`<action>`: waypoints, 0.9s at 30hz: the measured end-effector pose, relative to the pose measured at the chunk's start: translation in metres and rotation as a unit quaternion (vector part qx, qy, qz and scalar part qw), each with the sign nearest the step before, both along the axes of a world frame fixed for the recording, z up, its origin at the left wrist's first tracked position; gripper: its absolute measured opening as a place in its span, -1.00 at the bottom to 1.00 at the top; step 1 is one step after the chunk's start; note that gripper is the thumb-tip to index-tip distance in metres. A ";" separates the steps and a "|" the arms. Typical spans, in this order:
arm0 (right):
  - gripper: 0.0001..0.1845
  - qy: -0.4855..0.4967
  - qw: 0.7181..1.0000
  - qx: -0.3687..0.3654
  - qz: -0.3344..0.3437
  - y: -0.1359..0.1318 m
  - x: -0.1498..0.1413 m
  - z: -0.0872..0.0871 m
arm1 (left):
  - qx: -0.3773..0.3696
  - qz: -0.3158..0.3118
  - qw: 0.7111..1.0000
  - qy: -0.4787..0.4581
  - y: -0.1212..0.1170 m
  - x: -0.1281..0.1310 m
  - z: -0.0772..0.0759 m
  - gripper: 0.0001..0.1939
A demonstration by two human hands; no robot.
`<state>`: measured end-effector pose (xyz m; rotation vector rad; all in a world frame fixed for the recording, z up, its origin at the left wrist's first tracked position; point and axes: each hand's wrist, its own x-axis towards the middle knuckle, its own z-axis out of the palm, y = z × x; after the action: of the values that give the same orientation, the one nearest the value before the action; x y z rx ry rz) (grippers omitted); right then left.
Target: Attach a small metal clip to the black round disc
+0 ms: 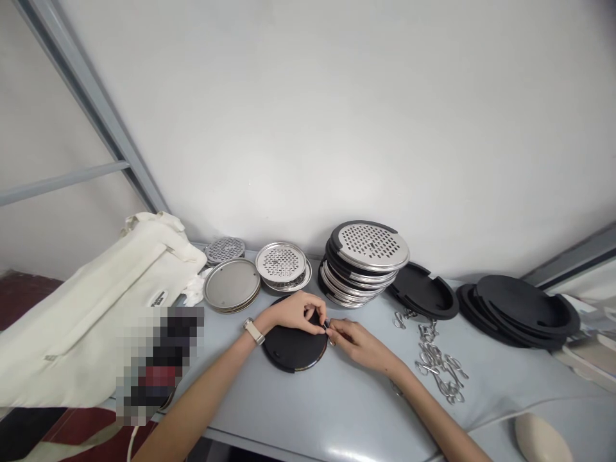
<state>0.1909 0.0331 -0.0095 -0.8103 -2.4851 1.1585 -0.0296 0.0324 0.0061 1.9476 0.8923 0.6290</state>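
Note:
A round black disc [293, 350] with a raised rim and a small slot lies flat on the table in front of me. My left hand [301, 312], wearing a watch, reaches over it with thumb and forefinger closed in a pinch at its right edge. From the other side my right hand [355, 340] pinches a small shiny metal clip [326, 326] at that same edge. The fingertips of both hands nearly meet there, and they hide most of the clip. Whether the left fingers grip the clip or the disc's rim is not clear.
Behind stand stacked perforated metal plates with black rims [370, 247], more perforated plates [282, 263] and plain grey plates [231, 283]. Rightward lie black discs [524, 308], loose wire clips [436, 362], a cable and a pale rounded object [541, 439]. A cream bag [106, 301] is left.

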 end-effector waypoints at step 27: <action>-0.69 0.003 1.000 -0.011 -0.015 0.000 -0.001 -0.003 | -0.018 0.012 1.000 0.007 0.001 0.000 0.000 -0.86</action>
<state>0.1896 0.0330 -0.0121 -0.8459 -2.4519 1.1798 -0.0292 0.0333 0.0059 1.9135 0.9307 0.6100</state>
